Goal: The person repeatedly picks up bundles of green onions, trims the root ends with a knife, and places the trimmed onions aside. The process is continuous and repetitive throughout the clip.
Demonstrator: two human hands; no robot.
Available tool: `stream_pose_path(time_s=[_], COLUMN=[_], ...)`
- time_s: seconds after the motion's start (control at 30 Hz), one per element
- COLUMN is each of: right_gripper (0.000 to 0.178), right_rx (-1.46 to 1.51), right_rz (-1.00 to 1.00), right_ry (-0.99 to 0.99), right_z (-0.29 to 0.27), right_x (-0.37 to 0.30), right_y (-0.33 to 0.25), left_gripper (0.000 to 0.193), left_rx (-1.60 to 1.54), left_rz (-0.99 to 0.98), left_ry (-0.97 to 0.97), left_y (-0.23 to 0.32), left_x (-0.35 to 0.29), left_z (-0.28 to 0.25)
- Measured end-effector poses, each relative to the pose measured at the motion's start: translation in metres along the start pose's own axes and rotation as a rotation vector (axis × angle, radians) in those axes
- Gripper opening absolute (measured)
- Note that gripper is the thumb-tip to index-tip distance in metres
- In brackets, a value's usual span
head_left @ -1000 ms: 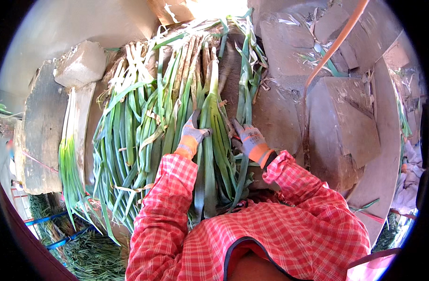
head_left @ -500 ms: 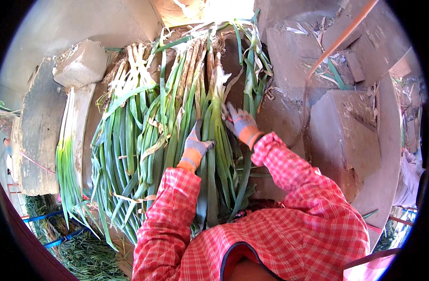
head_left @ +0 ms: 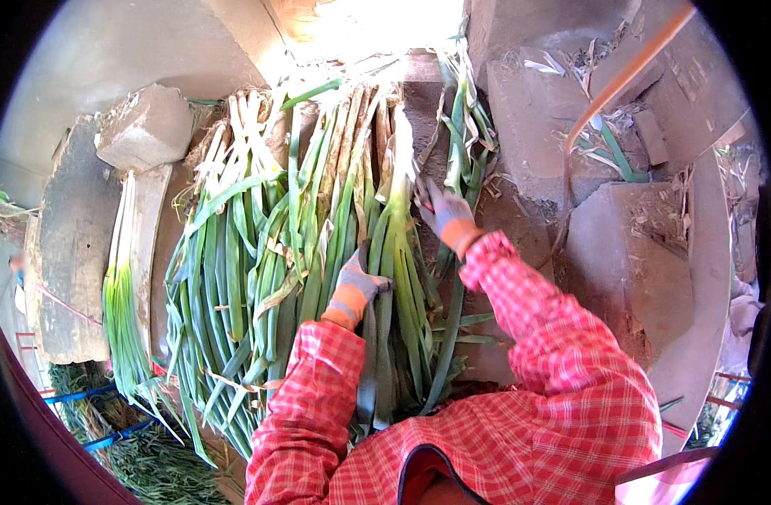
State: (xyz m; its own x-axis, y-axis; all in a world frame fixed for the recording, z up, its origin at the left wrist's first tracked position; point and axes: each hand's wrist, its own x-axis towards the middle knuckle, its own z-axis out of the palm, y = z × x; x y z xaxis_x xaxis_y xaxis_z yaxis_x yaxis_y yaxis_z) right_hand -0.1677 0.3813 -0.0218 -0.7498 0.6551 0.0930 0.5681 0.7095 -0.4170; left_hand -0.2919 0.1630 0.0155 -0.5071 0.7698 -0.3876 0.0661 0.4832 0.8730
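A wide layer of green onions (head_left: 225, 227) lies before me, with pale, brownish root ends at the far side and long green leaves toward me. My left hand (head_left: 358, 289), in a grey and orange glove, is closed around leaves at the right side of the layer, thumb across them. Beside it lies a green onion with a cleaned white shank (head_left: 400, 168). My right hand (head_left: 449, 215), gloved alike, is at the right of that shank with its fingers toward it. The fingertips are blurred, so whether they grip anything is unclear. Another leafy stalk (head_left: 461, 126) lies beyond.
Left of the layer, a small bunch of cleaned green onions (head_left: 126, 278) lies by a worn wooden board (head_left: 74, 252) and a block (head_left: 146, 126). An orange-brown hose (head_left: 604, 93) runs on the right past dusty blocks (head_left: 630, 252). Green leaves (head_left: 162, 463) are heaped at lower left.
My right hand has shifted slightly right with its fingers turned farther forward. The shank beside it shows more white. My left hand stays on the leaves. The view has moved a little.
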Motion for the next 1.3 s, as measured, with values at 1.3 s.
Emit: stream_pose_path(time_s=[1.3], right_gripper=[0.041], right_rx=[1.909], right_rz=[0.122], right_ry=[0.405], right_z=[-0.142], right_x=[0.195], right_y=[-0.071], left_gripper=[0.032], left_rx=[-0.088], left_rz=[0.001], left_ry=[-0.46], left_y=[0.22], left_x=[-0.056], left_z=[-0.108])
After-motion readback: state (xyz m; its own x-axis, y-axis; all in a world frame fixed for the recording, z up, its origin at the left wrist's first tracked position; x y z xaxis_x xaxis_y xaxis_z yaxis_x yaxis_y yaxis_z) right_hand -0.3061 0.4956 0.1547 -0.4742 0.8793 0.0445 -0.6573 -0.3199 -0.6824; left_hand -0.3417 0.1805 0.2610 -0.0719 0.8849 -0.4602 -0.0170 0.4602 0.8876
